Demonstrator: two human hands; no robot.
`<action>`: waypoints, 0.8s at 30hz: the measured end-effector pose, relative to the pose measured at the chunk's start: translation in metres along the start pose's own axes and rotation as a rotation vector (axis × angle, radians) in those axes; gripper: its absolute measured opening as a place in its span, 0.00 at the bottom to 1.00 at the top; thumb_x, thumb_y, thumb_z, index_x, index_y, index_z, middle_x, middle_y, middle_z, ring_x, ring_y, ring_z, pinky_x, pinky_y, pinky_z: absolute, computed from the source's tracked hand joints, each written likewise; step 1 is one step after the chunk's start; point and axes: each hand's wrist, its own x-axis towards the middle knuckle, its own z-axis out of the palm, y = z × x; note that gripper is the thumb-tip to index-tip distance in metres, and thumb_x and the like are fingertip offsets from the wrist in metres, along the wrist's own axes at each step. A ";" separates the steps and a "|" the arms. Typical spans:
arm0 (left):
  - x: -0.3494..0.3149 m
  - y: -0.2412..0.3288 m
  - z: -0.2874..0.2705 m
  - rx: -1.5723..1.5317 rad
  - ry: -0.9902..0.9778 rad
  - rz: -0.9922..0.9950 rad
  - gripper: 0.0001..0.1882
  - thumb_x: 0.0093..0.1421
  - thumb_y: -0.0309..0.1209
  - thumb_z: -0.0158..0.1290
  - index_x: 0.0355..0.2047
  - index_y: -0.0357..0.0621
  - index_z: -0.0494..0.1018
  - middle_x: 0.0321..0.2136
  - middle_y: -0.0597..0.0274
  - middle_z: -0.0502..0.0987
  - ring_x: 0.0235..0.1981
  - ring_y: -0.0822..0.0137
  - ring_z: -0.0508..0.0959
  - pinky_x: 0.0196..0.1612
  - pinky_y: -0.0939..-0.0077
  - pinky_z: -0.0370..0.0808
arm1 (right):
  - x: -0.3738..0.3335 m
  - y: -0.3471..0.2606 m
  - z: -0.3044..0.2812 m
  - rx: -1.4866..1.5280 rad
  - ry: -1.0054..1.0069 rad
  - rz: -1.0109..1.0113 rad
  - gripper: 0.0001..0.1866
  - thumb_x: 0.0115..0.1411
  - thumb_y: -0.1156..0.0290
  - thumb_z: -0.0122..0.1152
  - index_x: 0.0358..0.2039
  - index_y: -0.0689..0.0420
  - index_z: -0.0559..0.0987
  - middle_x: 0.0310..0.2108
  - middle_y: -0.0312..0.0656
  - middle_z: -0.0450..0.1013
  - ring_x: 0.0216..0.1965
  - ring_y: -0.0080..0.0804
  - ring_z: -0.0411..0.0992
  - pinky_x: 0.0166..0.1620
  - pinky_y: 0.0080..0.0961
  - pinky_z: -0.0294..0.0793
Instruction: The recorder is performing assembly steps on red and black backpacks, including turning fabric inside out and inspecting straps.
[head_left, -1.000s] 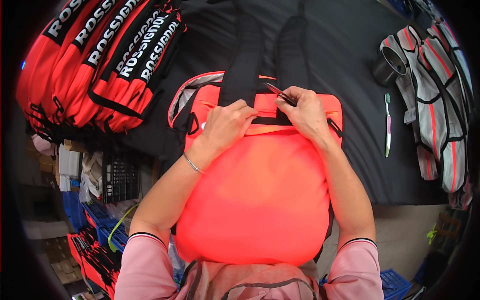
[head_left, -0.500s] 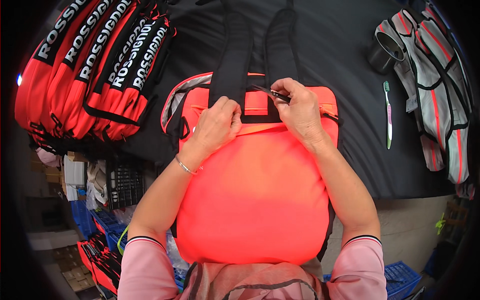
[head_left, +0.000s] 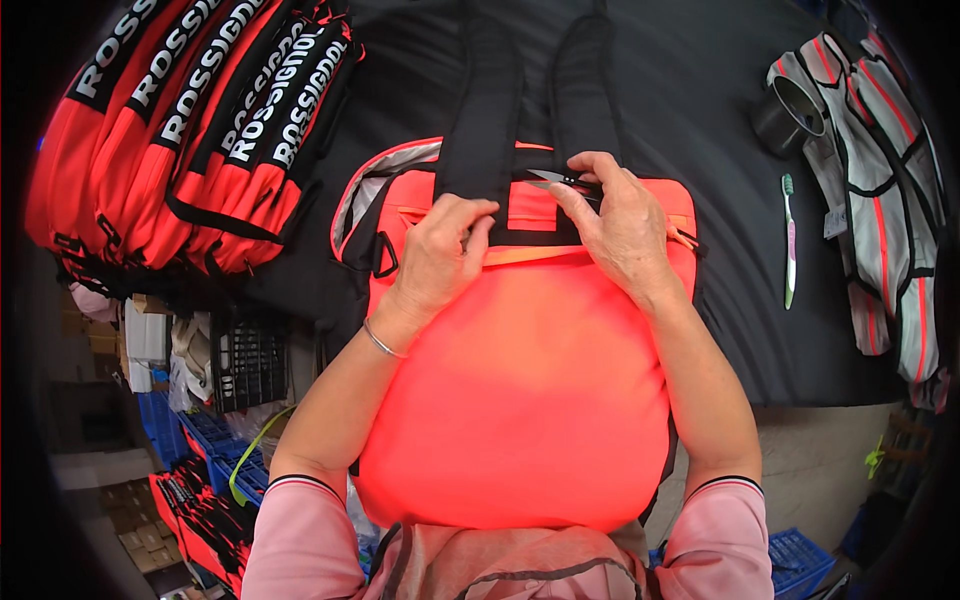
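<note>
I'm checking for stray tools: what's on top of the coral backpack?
The left hand and the right hand, holding snips, are over the upper part of the backpack; what lies beneath them is covered.

L hand + R hand curled

On the black-covered surface lies a coral-red backpack, its black shoulder straps stretching away from the person. The left hand curls at its upper part; the right hand grips small snips above it. Rightward sit a toothbrush, a dark cup and grey, red-striped gear; leftward, red-and-black bags stand bunched together.
</note>
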 end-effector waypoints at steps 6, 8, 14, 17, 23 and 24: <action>0.003 -0.006 0.008 -0.054 0.128 -0.056 0.12 0.56 0.17 0.58 0.41 0.38 0.77 0.30 0.58 0.75 0.23 0.67 0.77 0.25 0.75 0.75 | 0.000 0.003 0.004 -0.082 0.000 -0.032 0.15 0.58 0.62 0.68 0.38 0.58 0.76 0.30 0.40 0.77 0.33 0.33 0.76 0.35 0.30 0.75; 0.005 -0.008 0.010 -0.015 0.101 0.014 0.13 0.56 0.17 0.57 0.43 0.39 0.77 0.29 0.57 0.74 0.23 0.66 0.77 0.26 0.75 0.74 | -0.001 0.004 0.008 -0.102 0.008 -0.065 0.15 0.56 0.61 0.69 0.35 0.57 0.76 0.28 0.38 0.76 0.32 0.34 0.76 0.33 0.31 0.75; 0.012 -0.015 0.014 -0.097 0.149 -0.342 0.12 0.56 0.19 0.56 0.42 0.35 0.72 0.26 0.56 0.73 0.21 0.65 0.76 0.29 0.72 0.74 | 0.002 0.001 0.025 -0.292 0.027 -0.348 0.15 0.51 0.60 0.71 0.29 0.55 0.75 0.24 0.35 0.73 0.30 0.31 0.74 0.31 0.29 0.75; 0.014 -0.019 0.018 -0.158 0.145 -0.388 0.12 0.56 0.19 0.55 0.41 0.34 0.70 0.26 0.56 0.73 0.20 0.64 0.75 0.30 0.70 0.74 | 0.006 0.000 0.031 -0.398 -0.019 -0.400 0.14 0.51 0.61 0.71 0.29 0.54 0.75 0.24 0.32 0.72 0.28 0.29 0.72 0.29 0.27 0.74; 0.011 -0.015 0.005 -0.203 0.140 -0.332 0.14 0.55 0.18 0.56 0.42 0.36 0.70 0.29 0.57 0.74 0.26 0.63 0.77 0.30 0.70 0.74 | 0.004 -0.002 0.034 -0.451 -0.020 -0.494 0.13 0.53 0.61 0.68 0.29 0.53 0.74 0.24 0.32 0.71 0.31 0.28 0.71 0.30 0.27 0.70; 0.009 -0.012 -0.001 -0.198 0.146 -0.332 0.14 0.55 0.18 0.56 0.42 0.36 0.70 0.29 0.57 0.74 0.26 0.63 0.77 0.30 0.70 0.74 | 0.005 -0.003 0.034 -0.450 -0.025 -0.500 0.12 0.53 0.62 0.68 0.29 0.53 0.74 0.24 0.32 0.71 0.31 0.28 0.71 0.30 0.27 0.70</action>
